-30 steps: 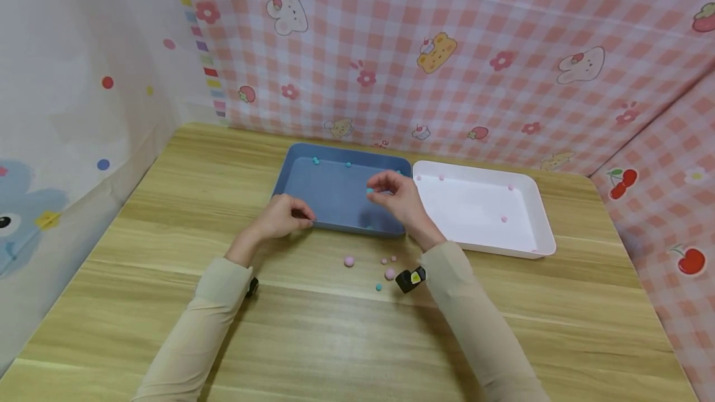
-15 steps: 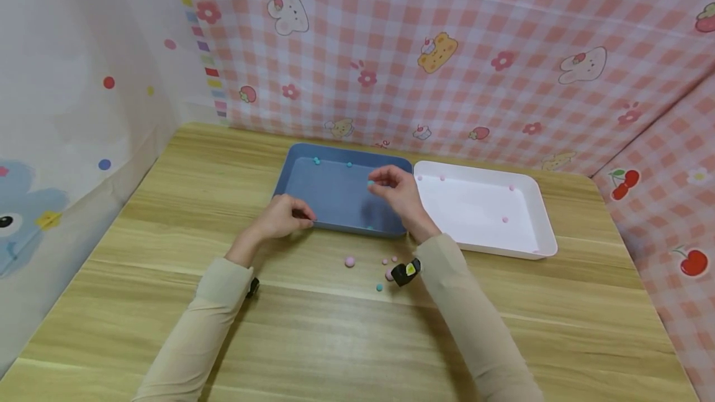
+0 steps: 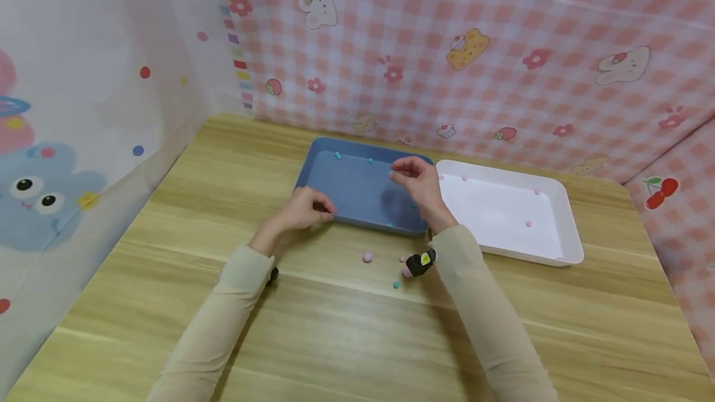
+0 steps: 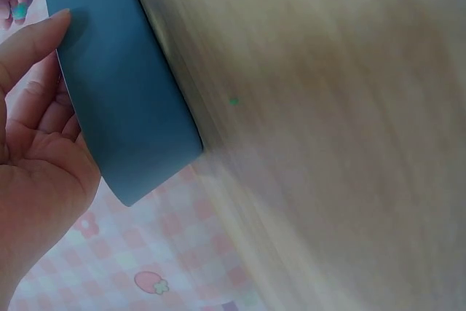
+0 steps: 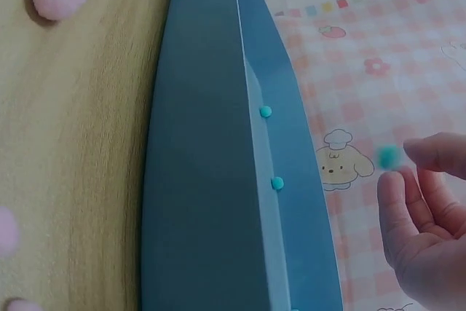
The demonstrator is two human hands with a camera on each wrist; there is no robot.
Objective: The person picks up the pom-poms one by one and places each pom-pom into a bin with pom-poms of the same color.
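Note:
My right hand (image 3: pixel 422 188) is over the blue tray (image 3: pixel 357 194), thumb and finger pinching a small teal pom-pom (image 5: pixel 388 156) at their tips; it looks blurred in the right wrist view. At the tray's near left, my left hand (image 3: pixel 301 208) grips the front rim. In the left wrist view, one digit (image 4: pixel 62 25) lies on the outer wall and the others are behind the rim. Several teal pom-poms (image 3: pixel 337 155) lie inside the blue tray along its edges. To its right stands a white tray (image 3: pixel 571 228) with several small pink pom-poms (image 3: pixel 529 224) in it.
On the wooden table (image 3: pixel 313 340) in front of the trays lie a larger pink pom-pom (image 3: pixel 367 257), a teal pom-pom (image 3: pixel 396 285) and more pink ones, partly hidden by the right wrist camera (image 3: pixel 420 261). A checked pink cloth (image 3: pixel 424 98) hangs behind the trays.
The head view has shifted, so everything sits further right in it. My right hand has lifted slightly with the teal pom-pom at its fingertips. The left hand stays on the tray rim.

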